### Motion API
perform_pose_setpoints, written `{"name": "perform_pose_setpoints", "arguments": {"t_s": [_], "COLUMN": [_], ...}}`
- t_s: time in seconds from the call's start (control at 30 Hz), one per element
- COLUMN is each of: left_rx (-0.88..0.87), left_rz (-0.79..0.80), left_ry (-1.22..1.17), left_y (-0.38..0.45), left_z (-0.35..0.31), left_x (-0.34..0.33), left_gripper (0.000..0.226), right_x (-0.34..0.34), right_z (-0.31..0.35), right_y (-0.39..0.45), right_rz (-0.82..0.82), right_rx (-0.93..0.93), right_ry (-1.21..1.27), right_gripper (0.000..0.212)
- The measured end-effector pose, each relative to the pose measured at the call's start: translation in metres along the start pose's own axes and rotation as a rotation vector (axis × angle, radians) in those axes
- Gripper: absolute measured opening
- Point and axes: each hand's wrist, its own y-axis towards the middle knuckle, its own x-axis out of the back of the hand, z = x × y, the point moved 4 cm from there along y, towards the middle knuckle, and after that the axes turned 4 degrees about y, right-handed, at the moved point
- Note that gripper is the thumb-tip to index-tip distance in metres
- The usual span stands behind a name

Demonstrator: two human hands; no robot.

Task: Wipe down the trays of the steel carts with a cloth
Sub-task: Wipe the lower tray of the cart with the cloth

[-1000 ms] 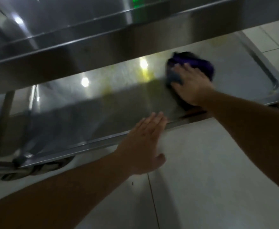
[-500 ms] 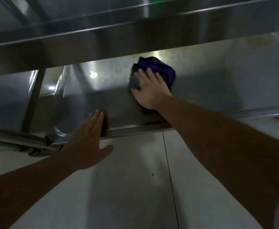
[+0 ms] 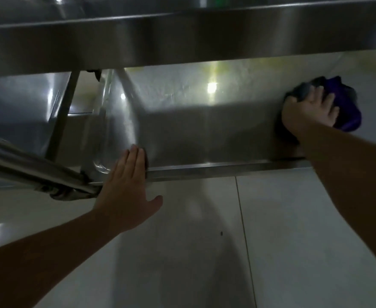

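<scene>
Cloth [image 3: 347, 101] and right hand [image 3: 309, 112] have swept from the lower tray's [image 3: 205, 138] middle back to its right side, fingers spread flat pressing it down. Left hand [image 3: 127, 185], flat and holding nothing, braces the front rim. Wiping of this tray looks partway done.

Commercial kitchen: tiered steel cart [image 3: 205, 43] on pale floor tiles [image 3: 294, 230].
</scene>
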Motion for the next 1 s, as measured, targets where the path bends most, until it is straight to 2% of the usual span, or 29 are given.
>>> {"name": "perform_pose_setpoints", "arguments": {"t_s": [0.13,0.2,0.27,0.3,0.37,0.43,0.5,0.57,0.63,0.7,0.77,0.87,0.93,1.0], "left_rx": [-0.005,0.000,0.001,0.000,-0.003,-0.014,-0.013,-0.006,-0.020,-0.030,-0.019,-0.007,-0.001,-0.002], "left_rz": [-0.006,-0.017,-0.018,-0.014,-0.014,-0.027,-0.031,-0.020,0.018,0.039,0.025,0.020,0.019,0.034], "left_ry": [-0.049,-0.067,-0.086,-0.089,-0.091,-0.105,-0.129,-0.156,-0.207,-0.267,-0.275,-0.243,-0.207,-0.199], "left_y": [0.001,0.001,0.002,0.002,0.001,0.002,0.001,0.002,0.004,0.003,-0.008,-0.033,-0.045,-0.051], "left_z": [0.000,0.001,0.000,-0.001,0.000,0.000,-0.001,0.000,0.001,0.006,0.017,0.031,0.042,0.050], "left_x": [-0.002,-0.003,-0.004,-0.004,-0.005,-0.005,-0.005,-0.004,-0.001,0.002,0.005,0.001,0.000,0.003], "left_gripper": [0.126,0.125,0.125,0.125,0.123,0.121,0.121,0.121,0.120,0.118,0.117,0.116,0.115,0.113], "right_x": [-0.058,-0.091,-0.115,-0.121,-0.120,-0.105,-0.081,-0.061,-0.059,-0.069,-0.084,-0.114,-0.135,-0.150], "right_z": [0.129,0.196,0.245,0.256,0.254,0.225,0.180,0.132,0.108,0.122,0.159,0.223,0.277,0.329], "right_y": [-0.056,-0.096,-0.129,-0.138,-0.136,-0.120,-0.090,-0.065,-0.063,-0.072,-0.087,-0.118,-0.141,-0.167], "right_rz": [0.005,0.054,0.153,0.201,0.232,0.187,0.078,-0.025,-0.056,-0.069,-0.054,0.003,0.077,0.219], "right_rx": [0.159,0.384,0.693,0.813,0.939,0.940,0.809,0.474,0.110,-0.043,-0.035,0.132,0.374,0.681], "right_ry": [-0.035,-0.037,-0.083,-0.120,-0.155,-0.117,-0.067,-0.017,0.002,0.016,0.024,-0.016,-0.035,-0.067], "right_gripper": [0.074,0.074,0.074,0.072,0.070,0.067,0.064,0.066,0.073,0.076,0.075,0.074,0.074,0.072]}}
